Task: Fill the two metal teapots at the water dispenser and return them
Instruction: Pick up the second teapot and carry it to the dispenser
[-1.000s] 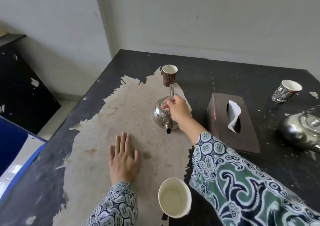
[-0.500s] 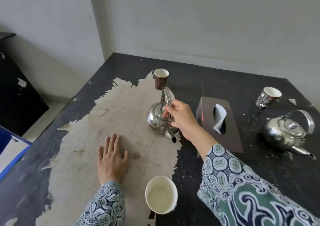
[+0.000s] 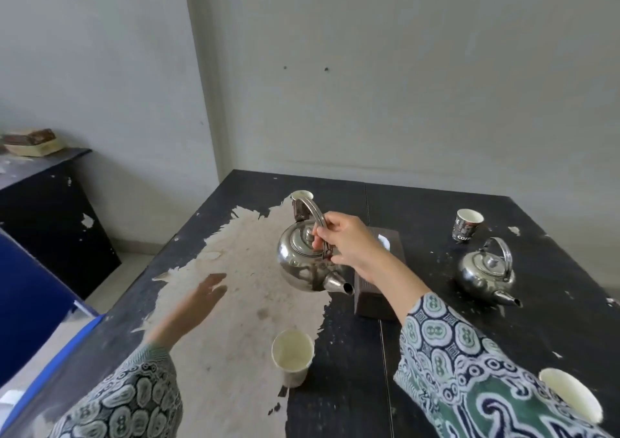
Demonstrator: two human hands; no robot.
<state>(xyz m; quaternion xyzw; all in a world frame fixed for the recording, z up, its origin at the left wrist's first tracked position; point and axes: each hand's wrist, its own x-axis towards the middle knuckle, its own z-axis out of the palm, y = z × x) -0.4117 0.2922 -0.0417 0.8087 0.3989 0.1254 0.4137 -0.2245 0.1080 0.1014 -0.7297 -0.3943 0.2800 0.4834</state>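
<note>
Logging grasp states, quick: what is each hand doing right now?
Left hand: open, blurred, holding nothing.
Right hand: grips the handle of the near teapot.

Worn black table (image 3: pixel 436 353); teapot (image 3: pixel 486 271), four paper cups, tissue box (image 3: pixel 375 300) on it

Pale grey plaster walls (image 3: pixel 419 68) meet in a corner at twelve o'clock, evenly lit. A black table (image 3: pixel 419 199) with veneer peeled to bare board fills the foreground. A chipped dark cabinet (image 3: pixel 50 222) stands at nine o'clock on light floor tiles (image 3: pixel 134 253).
</note>
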